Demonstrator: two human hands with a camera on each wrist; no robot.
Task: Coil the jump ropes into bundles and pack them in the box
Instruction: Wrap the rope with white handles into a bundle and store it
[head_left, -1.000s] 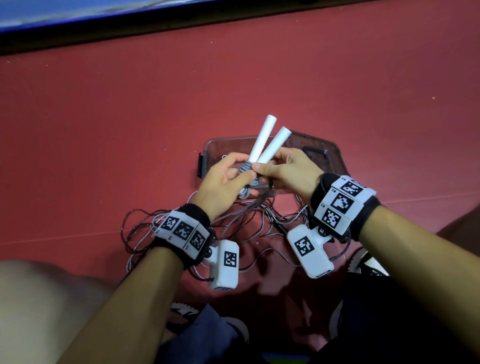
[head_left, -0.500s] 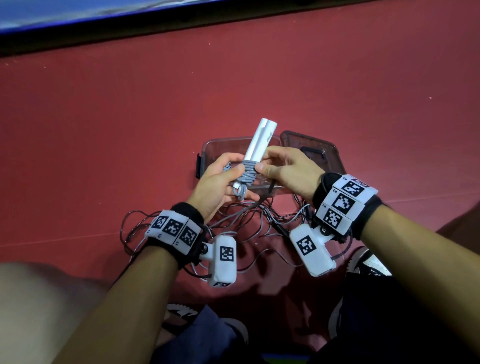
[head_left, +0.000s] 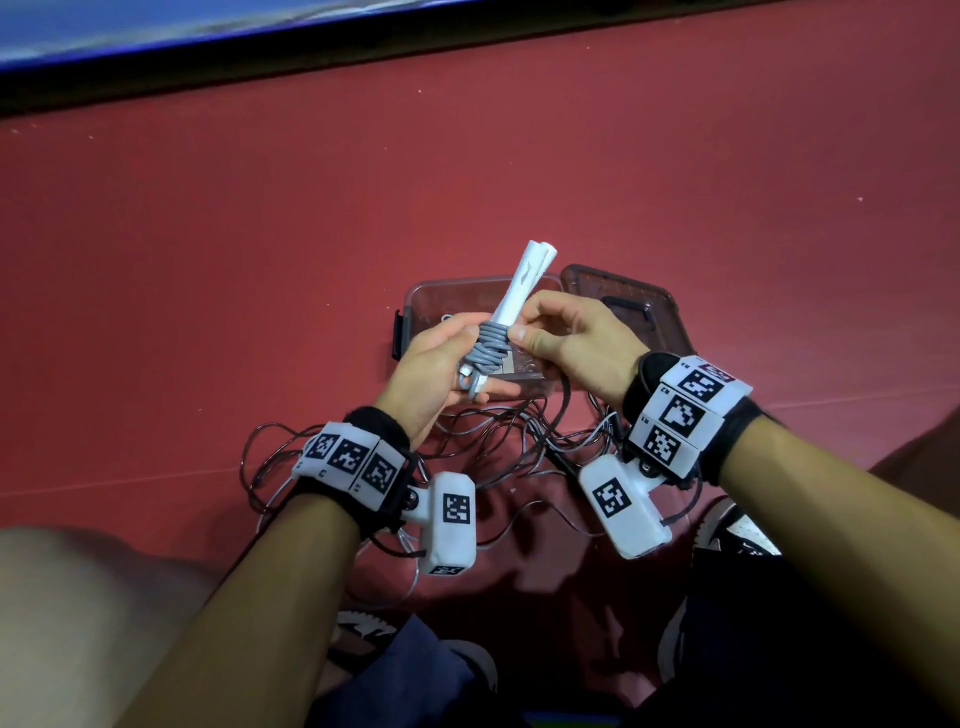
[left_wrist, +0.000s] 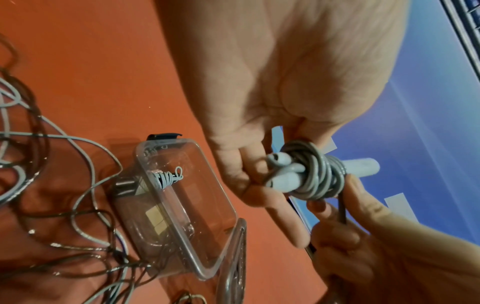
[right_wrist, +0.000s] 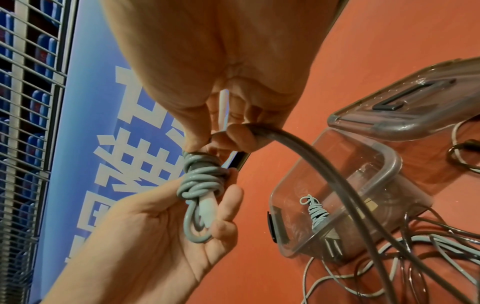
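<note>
Left hand (head_left: 431, 374) cradles grey-corded, white-handled jump rope bundle (head_left: 488, 348); right hand (head_left: 576, 345) pinches its handles. Clear plastic box (left_wrist: 182, 205) on red floor (head_left: 208, 260), open.

The two white handles (head_left: 519, 288) look like smooth matt plastic, and the grey cord wound round them (left_wrist: 315, 174) has a smooth, rubbery, faintly shiny skin. The clear rectangular plastic box (right_wrist: 389, 162) is glossy and see-through, as is its smoke-tinted lid (right_wrist: 405, 115). The red floor (head_left: 208, 260) looks matt, perhaps finely grained. The black wristbands (head_left: 644, 384) look like soft cloth.
</note>
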